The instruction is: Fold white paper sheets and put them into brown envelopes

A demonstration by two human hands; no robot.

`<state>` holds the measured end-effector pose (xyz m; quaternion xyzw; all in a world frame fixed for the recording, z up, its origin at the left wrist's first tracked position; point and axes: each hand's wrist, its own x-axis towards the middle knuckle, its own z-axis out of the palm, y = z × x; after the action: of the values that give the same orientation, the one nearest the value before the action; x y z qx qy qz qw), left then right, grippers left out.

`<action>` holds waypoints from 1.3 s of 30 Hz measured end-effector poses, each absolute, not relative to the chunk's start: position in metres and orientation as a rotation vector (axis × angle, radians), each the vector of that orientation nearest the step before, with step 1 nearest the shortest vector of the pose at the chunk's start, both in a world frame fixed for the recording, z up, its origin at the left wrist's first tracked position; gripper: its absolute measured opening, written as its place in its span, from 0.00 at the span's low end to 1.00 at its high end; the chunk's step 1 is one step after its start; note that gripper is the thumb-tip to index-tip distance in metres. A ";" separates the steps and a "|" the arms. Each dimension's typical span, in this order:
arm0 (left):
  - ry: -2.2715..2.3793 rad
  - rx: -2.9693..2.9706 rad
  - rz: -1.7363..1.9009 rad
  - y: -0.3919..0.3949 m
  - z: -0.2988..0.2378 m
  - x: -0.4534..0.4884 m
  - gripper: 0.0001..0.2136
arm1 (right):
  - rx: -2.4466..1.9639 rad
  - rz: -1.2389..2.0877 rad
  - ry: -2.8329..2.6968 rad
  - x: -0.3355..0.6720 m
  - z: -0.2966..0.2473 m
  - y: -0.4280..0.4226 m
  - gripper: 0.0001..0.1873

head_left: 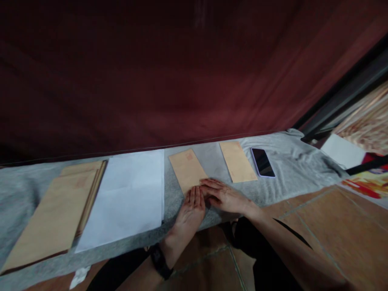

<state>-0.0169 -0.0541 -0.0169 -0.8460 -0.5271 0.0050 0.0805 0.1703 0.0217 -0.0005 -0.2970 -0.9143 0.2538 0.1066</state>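
A tan paper envelope with a small reddish printed mark lies slanted on the grey cloth. My left hand, with a dark band at the wrist, rests on its near end, fingers stretched out together and palm turned partly up. From the right, my right hand lies flat over the same end, its fingertips meeting the left ones. Both hands hide the envelope's near edge. Just to the right is a second tan envelope, which neither hand touches.
Left of my hands lie a stack of white paper and a pile of larger tan envelopes. A phone in a purple case lies at the right. A dark red curtain hangs behind the cloth-covered surface. Tiled floor lies below.
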 end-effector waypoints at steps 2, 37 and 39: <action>-1.582 -2.530 0.026 -0.055 -0.016 -0.014 0.24 | -0.825 0.826 -2.674 0.169 0.002 0.022 0.30; -1.469 -2.353 -0.107 -0.064 -0.024 0.006 0.16 | -1.006 0.576 -2.845 0.093 -0.017 0.069 0.28; -1.462 -2.323 -0.110 -0.064 -0.024 0.007 0.16 | -0.994 0.514 -2.852 0.089 -0.020 0.073 0.28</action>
<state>0.0068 -0.0636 -0.0243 -0.8291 -0.5220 -0.0394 0.1961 0.0892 0.0730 -0.0200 -0.3241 -0.9302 0.1678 0.0392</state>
